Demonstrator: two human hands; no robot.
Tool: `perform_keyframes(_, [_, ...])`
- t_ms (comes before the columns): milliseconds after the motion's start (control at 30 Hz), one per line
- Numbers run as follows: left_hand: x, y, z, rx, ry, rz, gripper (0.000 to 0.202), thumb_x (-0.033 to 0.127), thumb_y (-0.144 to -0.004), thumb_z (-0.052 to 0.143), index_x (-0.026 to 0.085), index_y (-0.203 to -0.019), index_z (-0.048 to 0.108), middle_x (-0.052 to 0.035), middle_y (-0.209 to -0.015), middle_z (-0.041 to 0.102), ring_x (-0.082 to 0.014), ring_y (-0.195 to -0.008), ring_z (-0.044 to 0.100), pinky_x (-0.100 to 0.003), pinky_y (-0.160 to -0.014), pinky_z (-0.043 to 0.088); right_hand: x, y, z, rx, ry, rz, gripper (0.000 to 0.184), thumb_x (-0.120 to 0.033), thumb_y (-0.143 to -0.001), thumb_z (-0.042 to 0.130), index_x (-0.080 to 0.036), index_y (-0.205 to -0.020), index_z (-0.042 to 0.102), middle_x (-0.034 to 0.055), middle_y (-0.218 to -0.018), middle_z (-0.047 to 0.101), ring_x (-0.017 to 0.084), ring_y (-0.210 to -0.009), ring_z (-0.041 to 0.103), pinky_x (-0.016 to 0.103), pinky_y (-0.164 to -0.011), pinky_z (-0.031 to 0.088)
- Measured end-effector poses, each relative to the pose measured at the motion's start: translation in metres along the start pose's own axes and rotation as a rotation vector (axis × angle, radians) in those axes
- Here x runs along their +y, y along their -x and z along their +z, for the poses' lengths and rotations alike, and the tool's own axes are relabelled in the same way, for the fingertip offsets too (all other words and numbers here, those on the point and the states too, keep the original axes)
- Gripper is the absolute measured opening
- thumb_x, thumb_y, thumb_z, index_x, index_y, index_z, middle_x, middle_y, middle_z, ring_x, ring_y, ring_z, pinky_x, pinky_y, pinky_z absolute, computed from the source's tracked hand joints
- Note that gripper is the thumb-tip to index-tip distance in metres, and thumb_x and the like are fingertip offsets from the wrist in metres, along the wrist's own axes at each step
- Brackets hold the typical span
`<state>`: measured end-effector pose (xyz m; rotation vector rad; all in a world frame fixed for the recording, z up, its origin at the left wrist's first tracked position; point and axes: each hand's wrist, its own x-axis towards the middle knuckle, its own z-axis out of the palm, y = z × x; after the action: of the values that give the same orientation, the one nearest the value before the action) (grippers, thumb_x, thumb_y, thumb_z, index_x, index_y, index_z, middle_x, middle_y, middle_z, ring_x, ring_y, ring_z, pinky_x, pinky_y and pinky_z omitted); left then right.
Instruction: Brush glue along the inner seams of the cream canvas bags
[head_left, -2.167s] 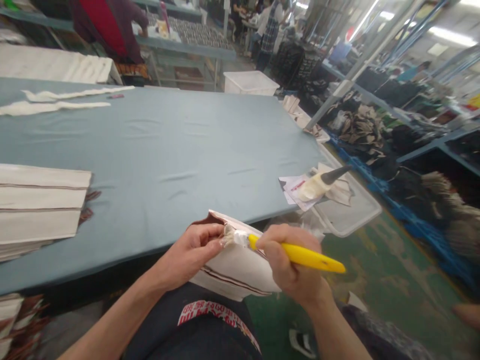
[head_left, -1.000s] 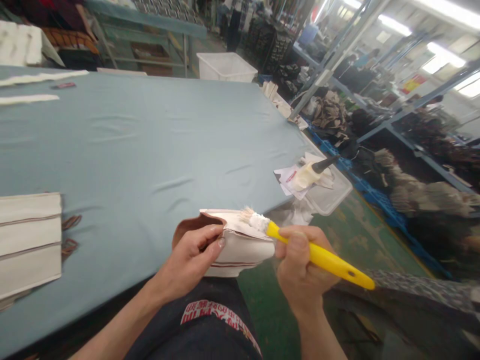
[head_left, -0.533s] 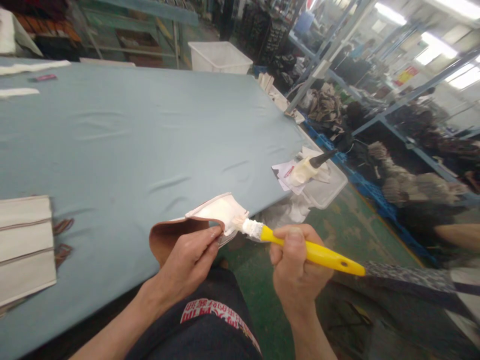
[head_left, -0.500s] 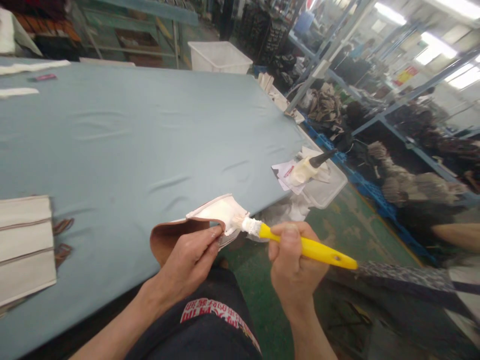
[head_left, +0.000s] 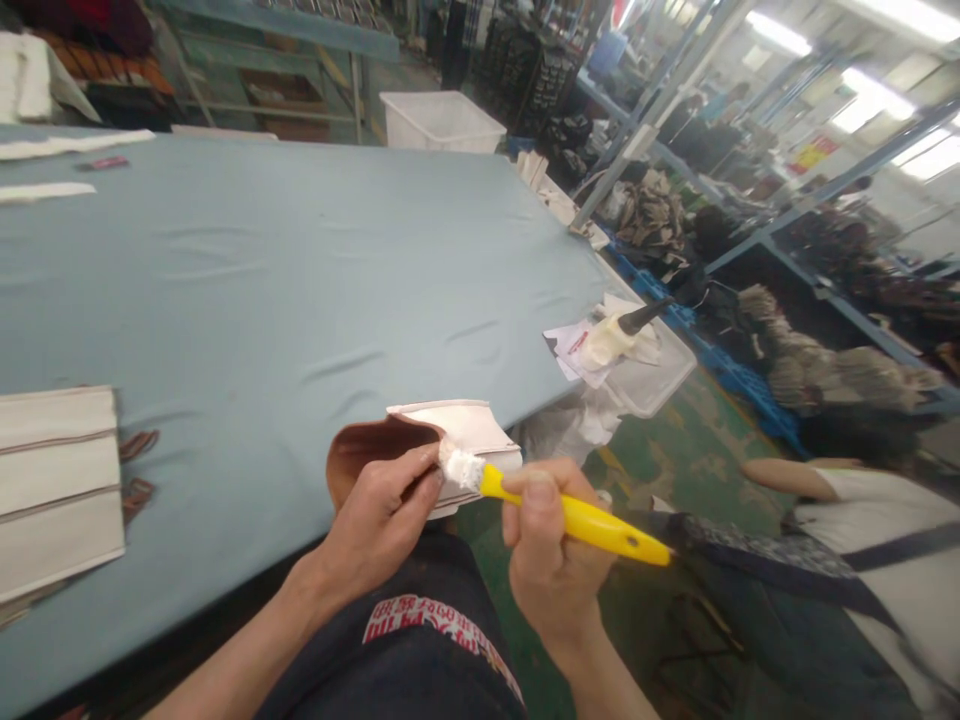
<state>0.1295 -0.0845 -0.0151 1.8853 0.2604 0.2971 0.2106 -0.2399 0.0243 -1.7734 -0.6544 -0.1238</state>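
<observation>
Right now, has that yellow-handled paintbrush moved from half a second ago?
Yes: the yellow-handled paintbrush has shifted leftward, farther from the translucent plastic tray at right.

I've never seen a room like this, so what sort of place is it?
Probably a factory workshop, perhaps for cloth or leather goods. Clues: the long blue-grey covered table, the stack of cream, dark-striped pieces on it, and the heaps of brownish, soft-looking material beyond.

Head view: forward and down from wearer's head; left hand (head_left: 379, 512), right hand (head_left: 551, 560) close, table (head_left: 285, 240) beyond.
</observation>
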Motion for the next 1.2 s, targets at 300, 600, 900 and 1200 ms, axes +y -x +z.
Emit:
perform_keyframes(300, [0.018, 0.002, -0.011, -0.045, 0.338, -0.207, 0.032, 0.038, -0.096, 0.060, 0.012, -0.102, 0.078, -0.0052, -0.088, 0.074, -0.0186, -0.077, 0.063, -0.025, -0.067, 0.049, 0.000, 0.004, -0.029, -0.024, 0.054, -0.115, 0.026, -0.031, -0.105, 0.055, -0.022, -0.084, 0.067, -0.0059, -0.053, 0.056, 0.011, -0.040, 0.052, 0.024, -0.044, 0.044])
perform_keyframes(600, [0.026, 0.010, -0.007, -0.146, 0.585, -0.293, 0.037, 0.046, -0.094, 0.071, 0.013, -0.110, 0.078, -0.0029, -0.084, 0.074, -0.0169, -0.075, 0.064, -0.024, -0.069, 0.051, -0.010, -0.019, -0.010, -0.183, 0.103, -0.510, 0.024, -0.025, -0.106, 0.052, -0.025, -0.085, 0.064, -0.0032, -0.068, 0.073, 0.012, -0.057, 0.069, 0.025, -0.060, 0.057])
perform_keyframes(900, [0.023, 0.019, -0.016, -0.152, 0.661, -0.322, 0.034, 0.042, -0.096, 0.068, 0.016, -0.115, 0.079, -0.0028, -0.085, 0.076, -0.0170, -0.077, 0.065, -0.023, -0.068, 0.051, -0.002, 0.000, -0.029, -0.084, 0.052, -0.421, 0.031, -0.037, -0.107, 0.050, -0.025, -0.083, 0.066, -0.0043, -0.053, 0.057, 0.015, -0.046, 0.059, 0.030, -0.051, 0.053])
perform_keyframes(1200, [0.026, 0.017, -0.008, -0.084, 0.627, -0.357, 0.037, 0.042, -0.092, 0.071, 0.016, -0.116, 0.082, -0.0006, -0.072, 0.071, -0.0154, -0.068, 0.061, -0.021, -0.060, 0.046, 0.011, -0.014, -0.014, 0.015, -0.160, -0.442, 0.028, -0.041, -0.109, 0.051, -0.025, -0.090, 0.064, -0.0052, -0.060, 0.060, 0.013, -0.050, 0.057, 0.028, -0.052, 0.049])
